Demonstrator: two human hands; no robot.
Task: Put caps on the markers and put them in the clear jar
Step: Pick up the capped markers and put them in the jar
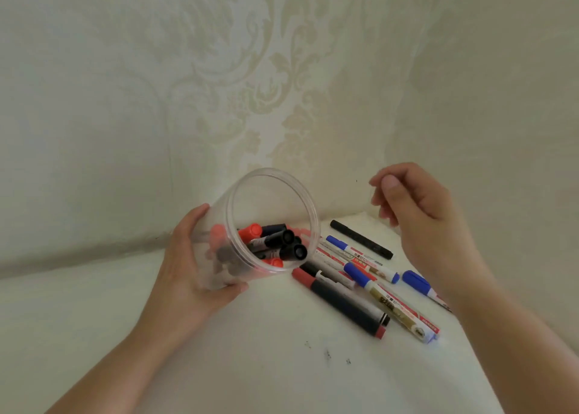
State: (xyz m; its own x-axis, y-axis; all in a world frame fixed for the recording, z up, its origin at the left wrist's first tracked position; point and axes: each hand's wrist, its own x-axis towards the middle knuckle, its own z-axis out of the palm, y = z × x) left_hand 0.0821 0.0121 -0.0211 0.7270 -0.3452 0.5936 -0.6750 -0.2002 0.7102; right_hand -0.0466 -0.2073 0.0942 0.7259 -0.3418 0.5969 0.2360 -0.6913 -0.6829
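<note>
My left hand (185,266) grips the clear jar (250,194) around its side and tilts it, its mouth facing up and to the right. Several capped markers (275,241) with red and black caps lie inside it. To the right of the jar, several more markers lie on the white surface: a thick black one with a red cap (341,304), blue-capped ones (363,257) and a slim black one (360,239). My right hand (419,213) hovers above those markers with loosely curled fingers and holds nothing.
The white surface (250,351) meets a cream patterned wall (219,85) at the back and another on the right, forming a corner. Small dark marks (327,354) spot the surface in front of the markers.
</note>
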